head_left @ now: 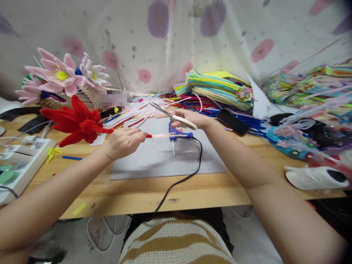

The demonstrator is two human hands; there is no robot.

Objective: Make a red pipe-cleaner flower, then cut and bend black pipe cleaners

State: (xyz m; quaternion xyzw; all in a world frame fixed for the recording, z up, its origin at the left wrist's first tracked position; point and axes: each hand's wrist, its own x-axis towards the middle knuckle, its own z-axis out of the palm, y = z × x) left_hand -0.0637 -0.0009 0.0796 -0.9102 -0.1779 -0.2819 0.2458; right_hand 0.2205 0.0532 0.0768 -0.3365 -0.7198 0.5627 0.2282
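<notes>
My left hand (pixel 125 142) is closed around the stem of a red fuzzy pipe-cleaner flower (pixel 87 125), whose bloom points left. From the right side of the fist, pale bare stem ends (pixel 162 135) stick out past a bit of red wrap. A pair of scissors (pixel 183 121) with white handles is in my right hand (pixel 189 118), blades pointing up and left. Beneath that hand, a blue glue gun (pixel 181 135) lies on the grey cutting mat (pixel 143 165), its nozzle facing me. The pale stem ends pass over or beside the glue gun; contact is unclear.
Pink fuzzy flowers (pixel 62 75) stand at the back left. Bundles of coloured pipe cleaners (pixel 217 88) line the back. A black phone (pixel 232 121) lies right of the mat, and a white power strip (pixel 27 167) at left. The black cord (pixel 176 185) hangs over the front edge.
</notes>
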